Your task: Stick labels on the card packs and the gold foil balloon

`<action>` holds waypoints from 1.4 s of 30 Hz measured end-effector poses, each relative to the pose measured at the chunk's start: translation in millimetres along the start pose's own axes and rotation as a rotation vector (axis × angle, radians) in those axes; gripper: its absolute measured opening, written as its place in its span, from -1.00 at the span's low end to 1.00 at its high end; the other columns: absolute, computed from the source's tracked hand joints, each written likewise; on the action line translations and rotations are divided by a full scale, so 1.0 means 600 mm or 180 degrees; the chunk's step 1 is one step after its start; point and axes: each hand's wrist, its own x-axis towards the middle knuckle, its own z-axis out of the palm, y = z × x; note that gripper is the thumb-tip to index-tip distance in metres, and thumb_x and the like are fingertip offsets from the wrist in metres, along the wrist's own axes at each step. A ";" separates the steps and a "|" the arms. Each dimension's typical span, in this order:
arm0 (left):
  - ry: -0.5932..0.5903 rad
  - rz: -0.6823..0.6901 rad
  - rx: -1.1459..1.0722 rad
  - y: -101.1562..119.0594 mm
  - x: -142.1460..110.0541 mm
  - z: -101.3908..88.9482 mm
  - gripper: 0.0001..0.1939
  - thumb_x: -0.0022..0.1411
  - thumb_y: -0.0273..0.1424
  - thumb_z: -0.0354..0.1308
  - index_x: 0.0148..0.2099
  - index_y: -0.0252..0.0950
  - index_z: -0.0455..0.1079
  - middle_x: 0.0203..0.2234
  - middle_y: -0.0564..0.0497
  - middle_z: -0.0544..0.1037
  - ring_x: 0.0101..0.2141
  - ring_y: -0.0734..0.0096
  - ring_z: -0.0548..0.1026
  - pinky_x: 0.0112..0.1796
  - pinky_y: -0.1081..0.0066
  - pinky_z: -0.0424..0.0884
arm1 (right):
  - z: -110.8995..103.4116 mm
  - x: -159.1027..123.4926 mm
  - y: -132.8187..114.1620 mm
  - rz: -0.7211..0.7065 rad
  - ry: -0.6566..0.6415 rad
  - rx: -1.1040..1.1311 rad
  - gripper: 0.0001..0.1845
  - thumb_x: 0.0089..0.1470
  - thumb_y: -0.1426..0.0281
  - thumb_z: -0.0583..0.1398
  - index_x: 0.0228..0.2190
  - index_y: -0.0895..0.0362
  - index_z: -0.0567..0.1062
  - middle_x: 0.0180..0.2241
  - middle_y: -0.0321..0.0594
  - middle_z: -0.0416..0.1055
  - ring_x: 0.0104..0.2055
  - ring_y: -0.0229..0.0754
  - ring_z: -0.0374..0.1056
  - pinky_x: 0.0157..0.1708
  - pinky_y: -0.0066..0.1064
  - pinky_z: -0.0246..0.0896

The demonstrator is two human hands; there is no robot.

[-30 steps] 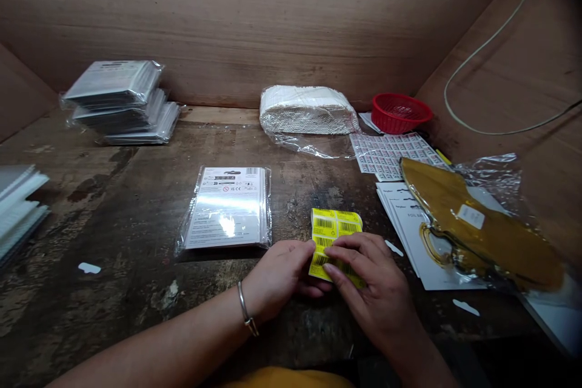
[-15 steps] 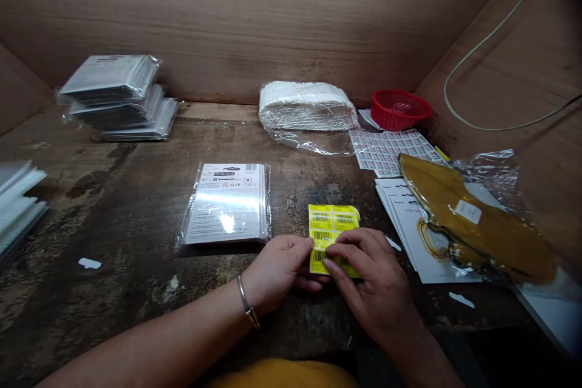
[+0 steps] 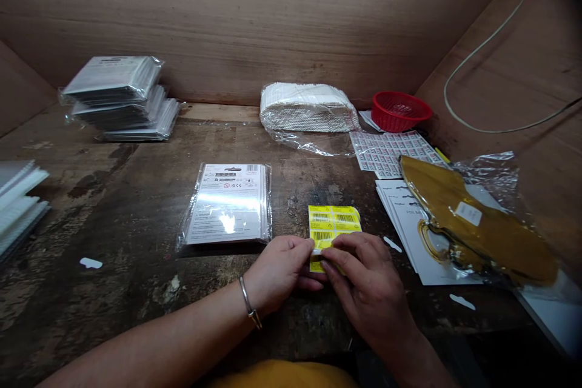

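A small yellow sheet of barcode labels [image 3: 333,224] lies on the worn wooden table, near its front edge. My left hand [image 3: 282,273], with a metal bangle on the wrist, pinches the sheet's left edge with curled fingers. My right hand [image 3: 364,279] covers the sheet's lower half, and its fingertips press together on one label at the left side. A flat packet in clear plastic [image 3: 228,205] with a white printed card lies just left of my hands.
Stacked wrapped packets [image 3: 119,97] sit at the back left, and white pads [image 3: 18,200] at the left edge. A wrapped white bundle [image 3: 307,109], a red basket [image 3: 399,111], a sheet of small stickers [image 3: 391,151], white papers [image 3: 404,218] and a gold item in a bag [image 3: 477,224] crowd the right.
My right fingers have slid left across the yellow sheet toward my left fingertips. The sheet has shifted slightly. Nothing else has moved.
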 end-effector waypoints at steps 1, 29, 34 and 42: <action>0.0009 -0.0002 -0.0003 0.000 -0.001 0.000 -0.70 0.34 -0.38 -0.03 -0.19 -0.48 0.47 -0.38 -0.14 0.58 -0.46 0.54 0.55 -0.50 0.67 0.44 | 0.001 -0.001 0.000 0.0019 0.0018 0.0041 -0.82 0.07 0.58 0.21 -0.25 0.15 0.47 -0.23 -0.14 0.33 -0.13 -0.08 0.22 -0.11 -0.12 0.23; -0.0135 0.0061 -0.0176 -0.002 0.002 -0.004 -0.67 0.27 -0.26 0.08 -0.17 -0.44 0.50 -0.31 -0.16 0.60 -0.46 0.50 0.57 -0.50 0.66 0.44 | -0.013 -0.005 0.005 0.0253 -0.0076 -0.0002 -0.83 0.08 0.52 0.21 -0.23 0.16 0.51 -0.15 -0.07 0.30 -0.04 -0.01 0.20 -0.06 -0.07 0.24; -0.0122 0.0063 -0.0166 -0.003 0.002 -0.006 -0.67 0.32 -0.30 0.02 -0.14 -0.47 0.47 -0.29 -0.18 0.59 -0.46 0.52 0.56 -0.50 0.66 0.44 | -0.011 -0.004 0.003 0.0221 -0.0043 0.0017 -0.82 0.08 0.54 0.20 -0.22 0.17 0.50 -0.12 -0.06 0.29 -0.03 -0.01 0.19 -0.04 -0.06 0.23; -0.0103 0.0099 -0.0136 -0.005 0.002 -0.004 -0.67 0.32 -0.29 0.01 -0.15 -0.48 0.45 -0.34 -0.17 0.58 -0.44 0.50 0.56 -0.49 0.66 0.44 | -0.006 -0.008 0.004 0.0120 -0.0032 -0.0080 -0.75 0.09 0.55 0.20 -0.15 0.16 0.49 -0.06 -0.04 0.30 0.00 0.01 0.17 -0.04 -0.01 0.23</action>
